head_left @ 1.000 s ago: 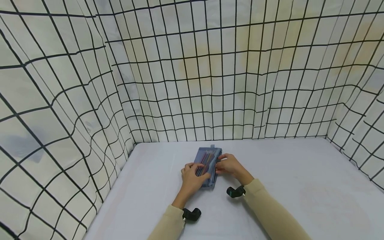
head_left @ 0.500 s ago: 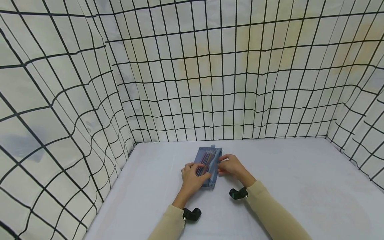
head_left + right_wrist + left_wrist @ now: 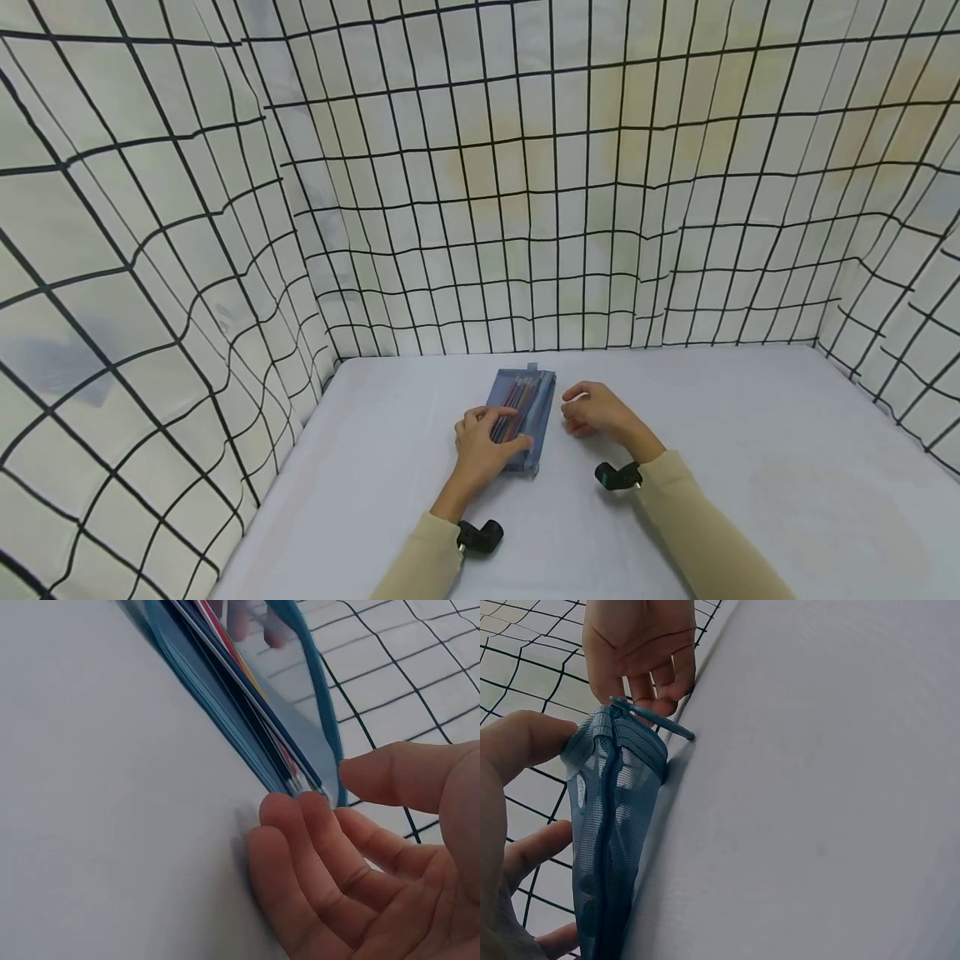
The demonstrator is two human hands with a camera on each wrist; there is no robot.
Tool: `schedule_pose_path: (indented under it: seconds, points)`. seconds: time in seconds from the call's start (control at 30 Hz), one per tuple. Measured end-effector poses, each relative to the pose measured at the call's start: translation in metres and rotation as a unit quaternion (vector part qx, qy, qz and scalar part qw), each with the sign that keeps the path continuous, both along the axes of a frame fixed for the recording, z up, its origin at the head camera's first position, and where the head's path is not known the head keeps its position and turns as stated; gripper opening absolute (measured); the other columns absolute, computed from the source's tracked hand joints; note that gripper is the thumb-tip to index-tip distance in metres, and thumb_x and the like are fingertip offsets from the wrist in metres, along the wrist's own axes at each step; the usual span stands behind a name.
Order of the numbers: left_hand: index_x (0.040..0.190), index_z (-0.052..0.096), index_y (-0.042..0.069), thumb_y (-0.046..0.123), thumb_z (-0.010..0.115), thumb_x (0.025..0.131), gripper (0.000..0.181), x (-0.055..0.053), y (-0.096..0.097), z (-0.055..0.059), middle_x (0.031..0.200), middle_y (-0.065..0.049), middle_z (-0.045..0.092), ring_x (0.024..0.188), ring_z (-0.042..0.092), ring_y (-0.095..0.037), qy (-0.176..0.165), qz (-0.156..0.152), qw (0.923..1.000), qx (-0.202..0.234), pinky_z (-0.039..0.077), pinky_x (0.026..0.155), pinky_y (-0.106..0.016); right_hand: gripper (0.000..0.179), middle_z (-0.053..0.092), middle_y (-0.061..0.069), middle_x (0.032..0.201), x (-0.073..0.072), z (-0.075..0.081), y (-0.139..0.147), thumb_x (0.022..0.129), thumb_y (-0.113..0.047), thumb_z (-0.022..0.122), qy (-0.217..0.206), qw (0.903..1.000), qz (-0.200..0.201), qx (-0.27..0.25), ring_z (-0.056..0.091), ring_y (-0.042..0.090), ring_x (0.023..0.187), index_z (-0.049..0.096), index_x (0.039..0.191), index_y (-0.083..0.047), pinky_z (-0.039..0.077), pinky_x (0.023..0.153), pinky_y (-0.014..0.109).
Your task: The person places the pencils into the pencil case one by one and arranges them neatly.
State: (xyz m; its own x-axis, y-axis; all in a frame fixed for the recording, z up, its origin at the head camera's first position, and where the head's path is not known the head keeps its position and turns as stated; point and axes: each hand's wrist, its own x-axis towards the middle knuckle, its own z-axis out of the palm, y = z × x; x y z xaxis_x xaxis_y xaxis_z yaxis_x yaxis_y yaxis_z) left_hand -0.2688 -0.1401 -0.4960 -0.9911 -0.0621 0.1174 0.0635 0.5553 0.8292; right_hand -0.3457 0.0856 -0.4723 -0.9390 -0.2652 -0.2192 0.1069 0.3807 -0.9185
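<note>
A blue pencil case (image 3: 542,425) with a clear face lies on the white table. Several coloured pencils (image 3: 517,392) show through that face, and a zipper (image 3: 609,825) with a pull tab runs along one side. My left hand (image 3: 480,446) rests on the case, thumb and fingertips touching its clear face. To the right, my right hand (image 3: 600,414) hovers apart from the case with loosely bent fingers and nothing in them. In the right wrist view the case's zipped side stands parted, with pencil ends (image 3: 300,780) inside.
The white table (image 3: 712,433) extends around the case on all sides. White walls with a black grid of lines (image 3: 555,208) rise behind and at both sides. Black wrist cameras (image 3: 480,536) sit on both forearms.
My right hand has come away from the case's right edge and moved right. My left hand and the case have stayed nearly still.
</note>
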Motion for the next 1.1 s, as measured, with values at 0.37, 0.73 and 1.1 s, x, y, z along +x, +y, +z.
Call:
schedule_pose_path:
  seconds: [0.37,0.73,1.1]
  points:
    - [0.118,0.073,0.03,0.052,0.075,0.087,0.038,-0.008,0.0,-0.003,0.155,-0.023,0.036,0.141,0.025,-0.045,0.021,-0.019,0.9995,-0.017,0.025,0.107,-0.073,0.039,0.07,0.021,0.113,-0.005,0.018,0.025,0.097,-0.015,0.062,0.043,0.9977,0.015,0.049,0.072,0.021,0.084,0.056,0.13,0.004,0.06,0.075,0.034]
    - [0.121,0.072,0.028,0.045,0.075,0.089,0.036,-0.004,-0.005,0.005,0.159,-0.025,0.031,0.142,0.025,-0.047,0.002,-0.05,0.9948,-0.089,0.025,0.11,-0.068,0.042,0.067,0.027,0.116,-0.002,0.029,0.061,0.102,-0.019,0.058,0.094,0.994,0.014,0.053,0.071,0.032,0.096,0.052,0.135,0.005,0.06,0.082,0.035]
    - [0.134,0.066,0.021,0.041,0.063,0.098,0.041,-0.004,-0.018,0.027,0.15,-0.025,0.046,0.141,0.035,-0.045,0.033,-0.156,0.9386,-0.306,0.028,0.114,-0.062,0.027,0.069,0.013,0.094,0.013,0.011,0.102,0.097,-0.012,0.061,0.198,0.9686,0.045,0.144,0.064,0.021,0.078,0.061,0.12,0.002,0.052,0.068,0.033]
